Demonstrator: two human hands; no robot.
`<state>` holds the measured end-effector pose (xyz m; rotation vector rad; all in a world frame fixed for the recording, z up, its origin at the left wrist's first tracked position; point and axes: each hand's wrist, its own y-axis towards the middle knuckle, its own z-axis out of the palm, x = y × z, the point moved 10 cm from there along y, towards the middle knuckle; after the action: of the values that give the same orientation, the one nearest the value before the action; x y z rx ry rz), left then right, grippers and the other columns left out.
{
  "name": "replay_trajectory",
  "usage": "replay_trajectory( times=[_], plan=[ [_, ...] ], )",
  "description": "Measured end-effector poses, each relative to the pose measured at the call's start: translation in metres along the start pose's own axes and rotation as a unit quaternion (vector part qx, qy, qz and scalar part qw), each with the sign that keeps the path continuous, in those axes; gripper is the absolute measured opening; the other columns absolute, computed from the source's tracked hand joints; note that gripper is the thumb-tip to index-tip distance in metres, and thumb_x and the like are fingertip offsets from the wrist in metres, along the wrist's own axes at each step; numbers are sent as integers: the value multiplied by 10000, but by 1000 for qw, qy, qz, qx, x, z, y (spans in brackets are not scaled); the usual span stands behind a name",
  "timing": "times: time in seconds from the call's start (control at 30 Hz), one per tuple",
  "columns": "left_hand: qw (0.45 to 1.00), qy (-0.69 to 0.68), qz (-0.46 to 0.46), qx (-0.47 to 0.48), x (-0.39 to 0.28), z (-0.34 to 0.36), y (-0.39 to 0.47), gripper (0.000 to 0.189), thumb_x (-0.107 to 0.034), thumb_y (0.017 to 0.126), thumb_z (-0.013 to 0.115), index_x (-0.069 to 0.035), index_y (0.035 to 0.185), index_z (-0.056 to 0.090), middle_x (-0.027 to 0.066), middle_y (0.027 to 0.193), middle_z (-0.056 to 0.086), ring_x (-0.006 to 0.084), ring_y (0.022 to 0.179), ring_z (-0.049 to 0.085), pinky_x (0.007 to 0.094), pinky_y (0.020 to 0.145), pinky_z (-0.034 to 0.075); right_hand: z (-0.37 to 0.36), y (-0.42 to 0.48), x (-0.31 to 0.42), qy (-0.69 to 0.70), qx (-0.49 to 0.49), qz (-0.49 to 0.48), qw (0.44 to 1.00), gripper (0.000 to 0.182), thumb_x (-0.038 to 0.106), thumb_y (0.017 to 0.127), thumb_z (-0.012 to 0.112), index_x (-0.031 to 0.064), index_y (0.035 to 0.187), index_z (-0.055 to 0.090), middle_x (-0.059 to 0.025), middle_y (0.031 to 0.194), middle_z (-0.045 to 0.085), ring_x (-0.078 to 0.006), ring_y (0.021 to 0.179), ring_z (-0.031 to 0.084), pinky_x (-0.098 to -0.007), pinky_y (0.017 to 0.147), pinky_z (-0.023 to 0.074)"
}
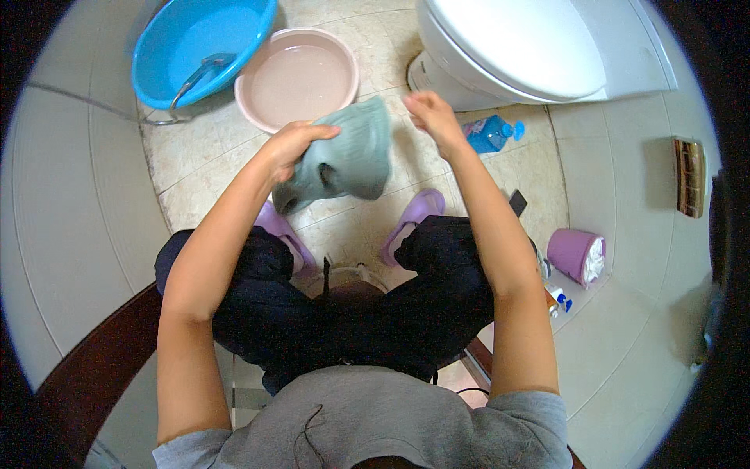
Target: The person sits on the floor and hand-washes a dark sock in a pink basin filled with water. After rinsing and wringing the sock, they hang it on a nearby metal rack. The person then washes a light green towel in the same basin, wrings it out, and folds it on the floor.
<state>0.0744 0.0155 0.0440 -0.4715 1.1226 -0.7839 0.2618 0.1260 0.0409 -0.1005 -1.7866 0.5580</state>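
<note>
My left hand grips a grey-green fabric item, possibly a hat or a garment, near its left end, with the thumb on top. The cloth hangs just below a pink basin that holds what looks like clear water. To the right of the cloth, apart from it, my right hand is raised with its fingers curled and slightly blurred; whether they are closed fully does not show. A blue plastic bottle lies on the floor beside my right wrist.
At the top left a blue basin holds a shower head with a hose. A white toilet stands at the upper right. Near my right arm are a dark flat object, a purple waste bin and small bottles. Purple slippers are on my feet.
</note>
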Motion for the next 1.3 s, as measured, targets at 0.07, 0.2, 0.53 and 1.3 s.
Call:
replay_trajectory(
  times=[0.07,0.2,0.53,1.3],
  plan=[
    [999,-28,5,-23,3,-10,5,416,-265,779,591,25,1059,491,138,975,572,220,831,585,349,740,485,-75,-7,-79,99,-97,130,982,388,355,731,652,40,926,536,-44,776,516,-99,572,465,-190,461,428],
    [994,-85,44,-48,-8,-10,3,345,-205,787,565,31,1028,489,141,975,560,217,842,577,352,741,483,-208,-32,-155,307,-282,197,888,556,447,664,687,-9,913,490,-124,783,517,-201,618,552,-265,490,509],
    [989,-123,-31,-81,12,-14,13,475,-302,821,517,25,1150,416,142,1097,512,239,970,526,353,842,429,-242,4,-157,455,-208,189,845,311,311,799,579,18,867,499,-79,707,563,-145,505,516,-247,443,465],
    [931,-312,151,110,-38,12,-4,543,-453,883,313,-37,1229,365,124,1228,431,258,1113,433,389,943,340,73,-49,70,172,-49,-263,948,291,239,890,396,-13,916,539,-140,900,563,-229,820,568,-330,722,468]
  ],
)
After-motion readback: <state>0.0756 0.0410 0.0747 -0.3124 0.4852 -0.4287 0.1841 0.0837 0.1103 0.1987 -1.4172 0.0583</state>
